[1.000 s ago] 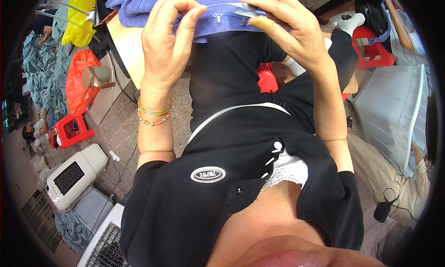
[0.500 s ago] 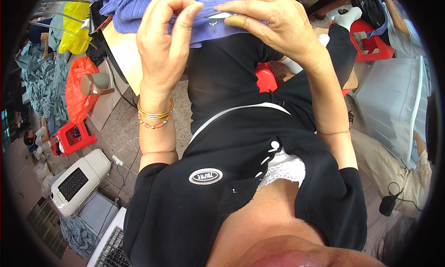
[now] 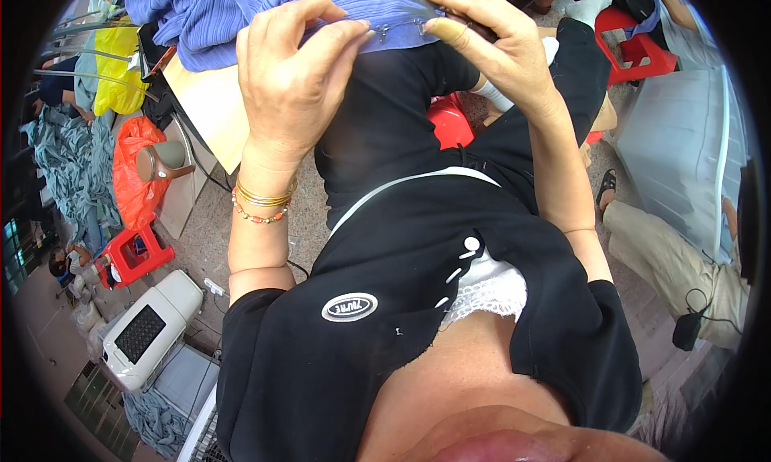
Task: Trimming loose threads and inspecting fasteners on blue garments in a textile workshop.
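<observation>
A purple ribbed knit garment (image 3: pixel 217 28) lies across the far end of my lap and the board, its smooth band toward me. My left hand (image 3: pixel 293 77) is closed, with thumb and forefinger pinching at the edge of that band. Two small metal fasteners (image 3: pixel 383 35) hang along the band between my hands. My right hand (image 3: pixel 506 48) is curled round a small dark tool (image 3: pixel 474 22), mostly hidden in the palm. Its thumb, wrapped in a tan covering, is near the right-hand fastener.
A pale board (image 3: pixel 205 101) is under the garment. Left stand a red stool (image 3: pixel 136 257), an orange bag (image 3: pixel 138 177) with a cup-like container (image 3: pixel 161 161), and a heap of blue-grey cloth (image 3: pixel 68 149). A translucent bin (image 3: pixel 675 149) and another person's leg (image 3: pixel 658 245) are to the right.
My left hand has come down and right to the garment's band. My right hand has shifted slightly right, and the silvery part of its tool no longer shows between the fingertips.
</observation>
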Demonstrator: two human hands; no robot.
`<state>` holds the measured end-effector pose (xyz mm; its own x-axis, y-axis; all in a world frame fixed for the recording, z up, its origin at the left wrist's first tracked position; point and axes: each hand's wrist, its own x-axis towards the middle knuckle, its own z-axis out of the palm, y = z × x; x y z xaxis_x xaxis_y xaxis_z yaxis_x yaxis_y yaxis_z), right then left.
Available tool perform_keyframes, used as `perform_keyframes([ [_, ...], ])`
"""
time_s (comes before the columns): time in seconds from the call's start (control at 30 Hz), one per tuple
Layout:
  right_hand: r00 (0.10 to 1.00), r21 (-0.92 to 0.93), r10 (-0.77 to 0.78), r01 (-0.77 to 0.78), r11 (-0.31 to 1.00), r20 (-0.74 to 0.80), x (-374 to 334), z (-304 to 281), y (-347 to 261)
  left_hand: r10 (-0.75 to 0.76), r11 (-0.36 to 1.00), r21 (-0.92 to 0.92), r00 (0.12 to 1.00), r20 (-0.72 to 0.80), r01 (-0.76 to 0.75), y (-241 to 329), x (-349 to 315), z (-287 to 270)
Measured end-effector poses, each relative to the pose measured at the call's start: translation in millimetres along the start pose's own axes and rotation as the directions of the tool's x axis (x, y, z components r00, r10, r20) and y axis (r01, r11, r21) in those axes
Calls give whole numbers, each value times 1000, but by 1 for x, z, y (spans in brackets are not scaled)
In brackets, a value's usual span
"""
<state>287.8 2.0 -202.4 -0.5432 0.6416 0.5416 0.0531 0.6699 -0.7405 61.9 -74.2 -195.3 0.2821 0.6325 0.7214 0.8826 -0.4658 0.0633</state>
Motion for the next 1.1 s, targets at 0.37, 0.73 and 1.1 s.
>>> perform_keyframes([
  [0.37,999,-71,-31,33,997,34,2,0,-6,-198,928,-311,979,51,204,6,12,1],
  [0.73,829,-157,-550,533,831,-99,15,13,35,-278,900,-328,958,72,286,8,16,2],
  [1.1,963,135,-219,240,961,-154,6,-2,33,-298,898,-341,954,-10,277,17,25,-3],
])
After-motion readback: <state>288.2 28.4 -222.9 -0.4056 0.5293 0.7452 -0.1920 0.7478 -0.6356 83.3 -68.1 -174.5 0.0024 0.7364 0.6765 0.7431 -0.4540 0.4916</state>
